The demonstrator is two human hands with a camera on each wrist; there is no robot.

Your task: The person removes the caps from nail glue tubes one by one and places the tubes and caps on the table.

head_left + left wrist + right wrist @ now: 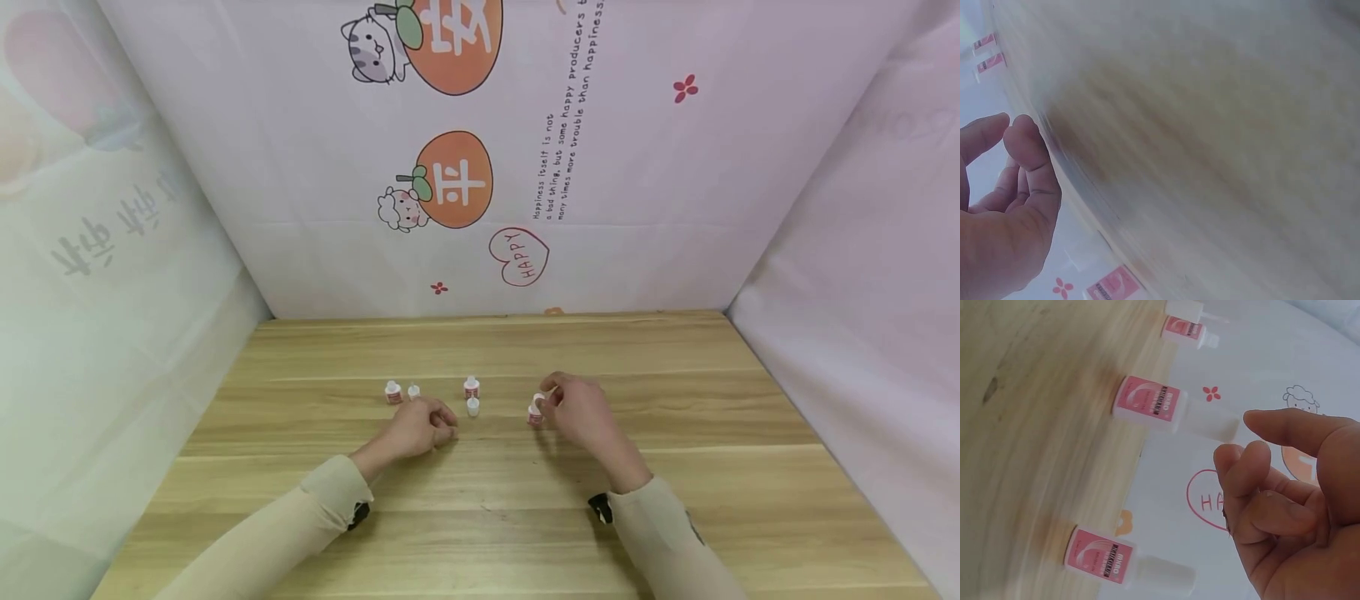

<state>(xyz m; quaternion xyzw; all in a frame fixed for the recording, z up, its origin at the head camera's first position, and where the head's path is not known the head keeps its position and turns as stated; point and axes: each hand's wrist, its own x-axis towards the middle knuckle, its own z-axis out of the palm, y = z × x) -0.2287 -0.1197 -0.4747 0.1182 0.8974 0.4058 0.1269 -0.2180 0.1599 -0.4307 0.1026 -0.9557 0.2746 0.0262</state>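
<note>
Beside a small white bottle with a pink label [535, 414] [1150, 404] is my right hand [587, 412] [1300, 500]. Its thumb and bent fingers are near the bottle's white cap [1213, 420], with a visible gap in the right wrist view. My left hand [415, 427] [1013, 194] hovers low over the table, fingers loosely bent and holding nothing. Between the hands stands an uncapped bottle [471, 388] [1183, 330], a white cap [472, 407] in front of it. Another uncapped bottle [393, 393] [1113, 284] stands beyond my left hand, a cap [414, 391] beside it.
Another capped bottle [1100, 555] shows in the right wrist view; my right hand seems to hide it in the head view. The wooden table [480, 517] meets a printed white cloth [630, 250] at the back, with pale cloth on both sides.
</note>
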